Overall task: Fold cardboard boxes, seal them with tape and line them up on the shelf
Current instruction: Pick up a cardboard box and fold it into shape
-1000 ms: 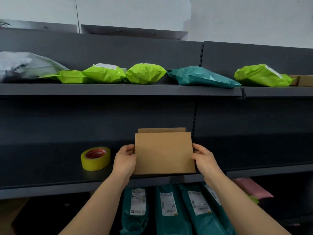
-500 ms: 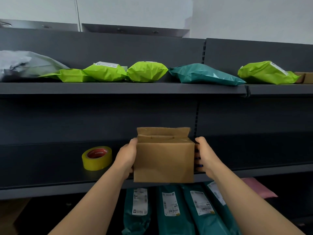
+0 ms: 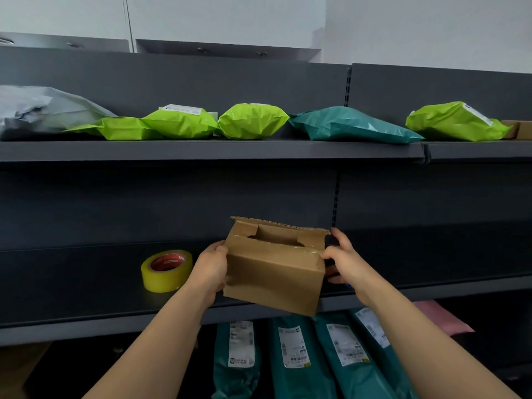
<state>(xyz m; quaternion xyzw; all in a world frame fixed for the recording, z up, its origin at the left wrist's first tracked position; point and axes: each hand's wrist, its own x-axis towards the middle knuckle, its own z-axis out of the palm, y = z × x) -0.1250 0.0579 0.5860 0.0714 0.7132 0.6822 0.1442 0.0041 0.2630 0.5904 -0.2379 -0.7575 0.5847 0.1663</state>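
Note:
A small brown cardboard box (image 3: 273, 277) is held above the front of the dark middle shelf (image 3: 86, 321), tilted with its right end lower. Its top stands partly open: the rear flap is up and the small end flaps are folded in over a dark gap. My left hand (image 3: 211, 266) grips the box's left end. My right hand (image 3: 342, 259) holds the right end, its fingers pinching the top right corner by the raised flap. A roll of yellow tape (image 3: 167, 270) with a red core lies flat on the middle shelf, left of my left hand.
The upper shelf (image 3: 201, 151) carries a grey bag (image 3: 43, 110), several lime-green mailers (image 3: 181, 122) and a teal mailer (image 3: 348, 125), with a cardboard piece (image 3: 521, 129) at its far right. Below the middle shelf stand teal parcels (image 3: 293, 355) with white labels and a pink mailer (image 3: 443, 318).
The flat cardboard has been opened into a box shape. It has since tilted toward me and to the right, showing its open top. My right hand has moved up to the top right corner.

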